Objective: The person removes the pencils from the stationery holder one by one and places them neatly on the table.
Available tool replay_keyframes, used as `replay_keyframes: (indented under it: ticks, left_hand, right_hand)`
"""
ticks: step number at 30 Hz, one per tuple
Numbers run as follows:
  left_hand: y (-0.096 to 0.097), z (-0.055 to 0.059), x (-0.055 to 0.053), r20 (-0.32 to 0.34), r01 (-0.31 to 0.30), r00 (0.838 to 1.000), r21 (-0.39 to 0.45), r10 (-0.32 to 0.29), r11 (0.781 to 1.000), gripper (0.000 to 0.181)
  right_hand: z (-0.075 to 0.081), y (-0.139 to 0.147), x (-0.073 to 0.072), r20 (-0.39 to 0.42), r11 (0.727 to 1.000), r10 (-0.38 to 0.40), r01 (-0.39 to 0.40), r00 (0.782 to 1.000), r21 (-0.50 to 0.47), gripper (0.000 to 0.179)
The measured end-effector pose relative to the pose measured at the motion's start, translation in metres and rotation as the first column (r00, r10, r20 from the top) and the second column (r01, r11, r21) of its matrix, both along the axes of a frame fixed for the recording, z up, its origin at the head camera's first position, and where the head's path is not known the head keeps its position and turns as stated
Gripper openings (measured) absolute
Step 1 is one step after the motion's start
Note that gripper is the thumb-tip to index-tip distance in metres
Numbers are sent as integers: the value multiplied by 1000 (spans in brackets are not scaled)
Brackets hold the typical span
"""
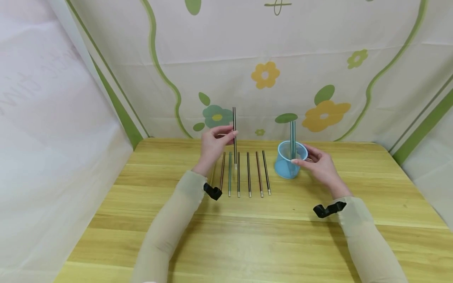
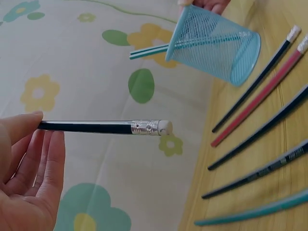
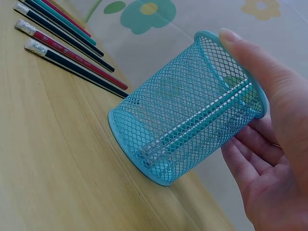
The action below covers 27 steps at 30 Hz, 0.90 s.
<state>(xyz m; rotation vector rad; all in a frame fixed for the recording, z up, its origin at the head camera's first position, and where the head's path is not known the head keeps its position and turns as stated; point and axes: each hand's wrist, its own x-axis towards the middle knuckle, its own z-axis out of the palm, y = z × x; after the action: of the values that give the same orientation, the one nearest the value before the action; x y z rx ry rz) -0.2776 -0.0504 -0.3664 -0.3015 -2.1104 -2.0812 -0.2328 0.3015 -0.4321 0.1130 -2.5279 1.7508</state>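
Note:
My left hand (image 1: 216,145) pinches a black pencil (image 2: 86,127) between thumb and fingers. The pencil is upright above the table, its white eraser downward. My right hand (image 1: 323,168) grips the rim of a light blue mesh pen holder (image 3: 178,106), thumb at the near side and fingers behind. Inside the holder, green pencil shafts (image 1: 292,131) stand eraser end down, their tops above the rim; I cannot tell exactly how many. Between the hands, several pencils lie side by side, including a green pencil (image 1: 230,173), a dark red pencil (image 1: 259,173) and a black pencil (image 1: 266,173).
All this is on a wood-grain table (image 1: 240,239). A pale cloth backdrop (image 1: 219,43) with printed flowers rises behind its far edge, and more cloth hangs at both sides. Black wrist mounts (image 1: 329,209) sit on the sleeves.

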Motion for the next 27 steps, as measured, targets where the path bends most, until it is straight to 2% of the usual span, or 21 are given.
replay_keyframes:
  ticks: [6,13,21,27]
  left_hand:
    - [-17,-6,2,-3,-20,1000,-25,20,999,26]
    - [-42,-16,3,-46,-31,999,-44,29,999,28]
    - [-69,-23,6,-5,-80,997,-34,80,996,28]
    - [-84,-29,6,23,-100,994,-80,102,992,31]
  right_hand:
    - [-1,0,-1,-3,1000,2,-2,1000,-4,80]
    - [-1,0,-1,7,1000,5,-5,1000,-11,81]
    - [-1,0,0,10,1000,0,0,1000,0,80]
    - [-1,0,1,6,1000,-1,1,1000,8,81]
